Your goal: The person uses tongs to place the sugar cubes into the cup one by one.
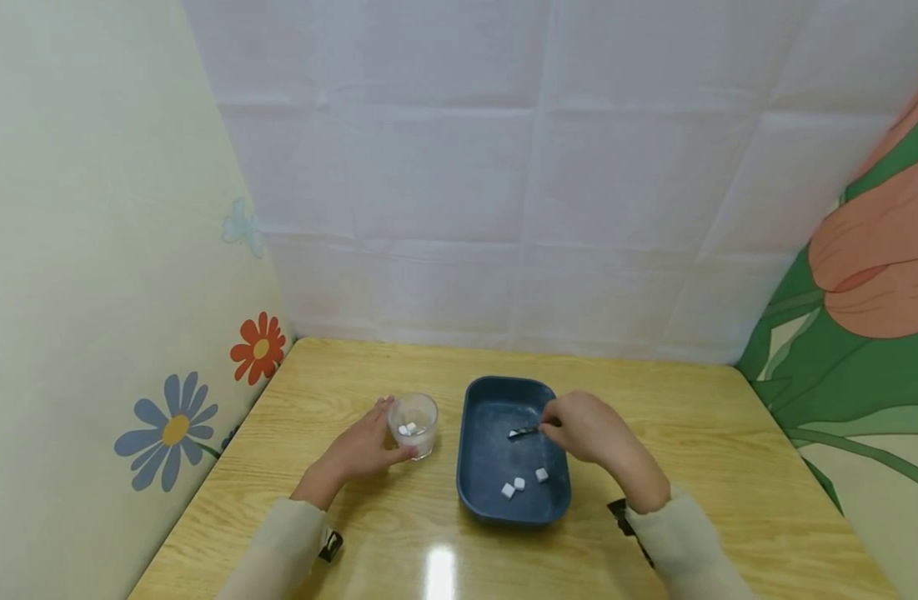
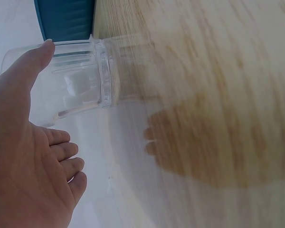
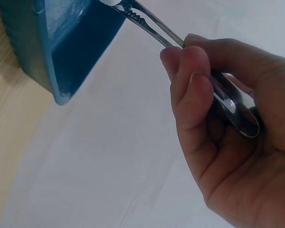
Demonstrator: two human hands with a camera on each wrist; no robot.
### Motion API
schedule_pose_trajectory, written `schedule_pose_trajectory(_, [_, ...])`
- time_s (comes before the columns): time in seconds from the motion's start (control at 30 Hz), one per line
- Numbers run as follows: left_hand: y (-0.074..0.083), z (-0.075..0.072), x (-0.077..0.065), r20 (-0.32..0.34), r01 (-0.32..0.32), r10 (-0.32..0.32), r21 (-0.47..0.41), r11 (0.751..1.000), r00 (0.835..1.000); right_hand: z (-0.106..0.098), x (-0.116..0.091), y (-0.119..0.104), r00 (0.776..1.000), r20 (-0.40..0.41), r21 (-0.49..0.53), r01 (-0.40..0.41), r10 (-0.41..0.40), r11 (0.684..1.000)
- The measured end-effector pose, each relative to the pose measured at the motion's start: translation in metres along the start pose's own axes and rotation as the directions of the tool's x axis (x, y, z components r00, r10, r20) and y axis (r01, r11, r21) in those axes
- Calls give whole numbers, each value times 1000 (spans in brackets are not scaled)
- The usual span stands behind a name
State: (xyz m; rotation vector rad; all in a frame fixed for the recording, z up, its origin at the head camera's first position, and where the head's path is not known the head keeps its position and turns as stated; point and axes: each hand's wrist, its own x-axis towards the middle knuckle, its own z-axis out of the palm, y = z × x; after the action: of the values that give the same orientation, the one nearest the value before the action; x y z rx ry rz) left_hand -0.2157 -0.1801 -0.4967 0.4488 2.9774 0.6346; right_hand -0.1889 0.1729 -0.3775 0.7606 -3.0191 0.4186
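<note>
My right hand grips small metal tongs with serrated tips, its fingers curled round the bent end. A white cube sits at the tips of these tongs, over the dark blue tray. Three more white cubes lie on the tray floor towards its near end. Left of the tray stands a clear glass, upright on the table, with white cubes inside. My left hand holds the glass from its left side, thumb at the near side and fingers at the far side.
The wooden table ends at a white cloth backdrop. Walls with printed flowers flank it on the left and right. The tray's raised rim runs below my right hand.
</note>
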Motion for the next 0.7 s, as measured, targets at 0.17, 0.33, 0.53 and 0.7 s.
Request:
schedule_pose_trajectory(0.17, [0,0,0,-8,-3,3,-15,1000,1000,-2,2,-4,1000,-8,-7,24,-24,1000])
schedule_pose_trajectory(0.33, [-1,0,0,-7,-1,1,-19,1000,1000,-4,4,-7,999,-20,-15,45,-45,999])
schedule_pose_trajectory(0.53, [0,-1,-1,-10,-2,2,-22,1000,1000,-5,7,-11,998,-36,-11,44,-45,999])
schedule_pose_trajectory(0.7, [2,-3,-2,-16,-13,12,-25,1000,1000,-6,8,-16,999,-38,3,35,-35,999])
